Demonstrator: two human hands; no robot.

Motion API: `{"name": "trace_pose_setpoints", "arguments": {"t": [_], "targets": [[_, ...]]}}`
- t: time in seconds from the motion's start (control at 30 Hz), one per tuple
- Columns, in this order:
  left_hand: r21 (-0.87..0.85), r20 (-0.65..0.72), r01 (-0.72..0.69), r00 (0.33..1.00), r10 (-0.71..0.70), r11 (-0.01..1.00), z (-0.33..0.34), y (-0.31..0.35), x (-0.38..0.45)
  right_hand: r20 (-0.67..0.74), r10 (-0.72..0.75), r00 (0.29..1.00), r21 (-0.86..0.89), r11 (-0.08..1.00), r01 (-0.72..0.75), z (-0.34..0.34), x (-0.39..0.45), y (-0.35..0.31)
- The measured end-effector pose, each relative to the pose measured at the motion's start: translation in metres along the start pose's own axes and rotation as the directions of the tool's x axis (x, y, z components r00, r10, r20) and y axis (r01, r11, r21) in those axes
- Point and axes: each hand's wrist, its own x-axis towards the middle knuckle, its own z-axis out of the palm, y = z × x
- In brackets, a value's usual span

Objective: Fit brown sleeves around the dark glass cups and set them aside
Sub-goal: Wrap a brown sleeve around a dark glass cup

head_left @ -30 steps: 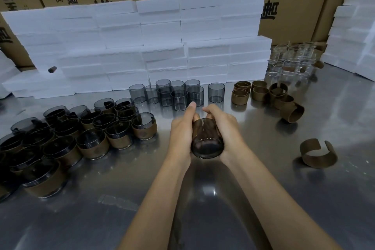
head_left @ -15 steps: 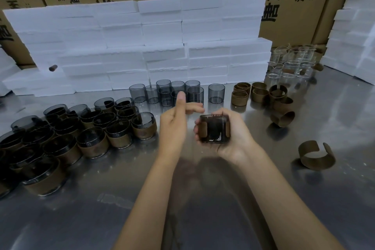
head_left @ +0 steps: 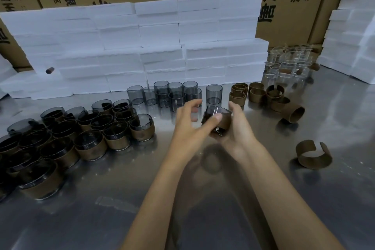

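Brown sleeve material now wraps the dark smoked-glass cup we hold tilted above the steel surface; our right hand keeps its grip clamped around it from beneath, fingers curled on the far side. Our left hand has come back in after lifting away half a second ago, its thumb pressing the sleeve while its other fingers spread apart and hold nothing. A second ago both hands were closed on the cup together, so we judge the sleeve seated and this cup ready to join the finished ones. Behind our hands stand the bare grey glass cups and the loose brown ring sleeves; to our left cluster the sleeved dark cups; one open brown sleeve lies well apart at right.
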Motion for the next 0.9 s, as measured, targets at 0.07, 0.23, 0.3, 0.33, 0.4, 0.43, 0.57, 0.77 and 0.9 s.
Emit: {"name": "trace_pose_setpoints", "arguments": {"t": [0.07,0.23,0.3,0.33,0.4,0.43,0.57,0.77,0.9], "targets": [[0.015,0.018,0.04,0.999,-0.041,0.999,0.008,-0.005,-0.001,0.032,0.043,0.999,-0.008,0.999,-0.043,0.001,-0.001,0.0],[-0.574,-0.079,0.162,0.965,-0.251,0.802,-0.01,-0.009,0.008,0.042,-0.076,0.996,-0.092,0.993,0.079,0.007,-0.003,0.001],[-0.705,-0.024,0.183,0.959,-0.281,0.685,-0.018,-0.009,0.01,0.076,-0.128,0.989,-0.143,0.98,0.138,0.007,-0.001,0.005],[-0.723,-0.002,0.197,0.958,-0.288,0.663,-0.02,-0.009,0.011,0.098,-0.136,0.986,-0.167,0.974,0.151,0.007,0.0,0.007],[-0.736,0.036,0.222,0.956,-0.29,0.64,-0.022,-0.006,0.011,0.145,-0.129,0.981,-0.201,0.967,0.157,0.008,0.0,0.009],[-0.743,0.048,0.228,0.956,-0.29,0.629,-0.022,-0.006,0.01,0.156,-0.128,0.979,-0.206,0.966,0.159,0.007,0.001,0.01],[-0.745,0.067,0.233,0.958,-0.278,0.625,-0.025,-0.008,0.012,0.169,-0.139,0.976,-0.18,0.969,0.169,0.004,0.004,0.011],[-0.223,-0.05,0.209,0.973,-0.225,0.952,-0.023,-0.008,0.007,0.136,-0.193,0.972,-0.313,0.922,0.227,0.005,0.002,0.014],[0.139,-0.082,0.197,0.979,-0.187,0.971,-0.023,-0.017,0.008,0.129,-0.215,0.968,-0.574,0.78,0.25,0.001,0.001,0.022]]}}
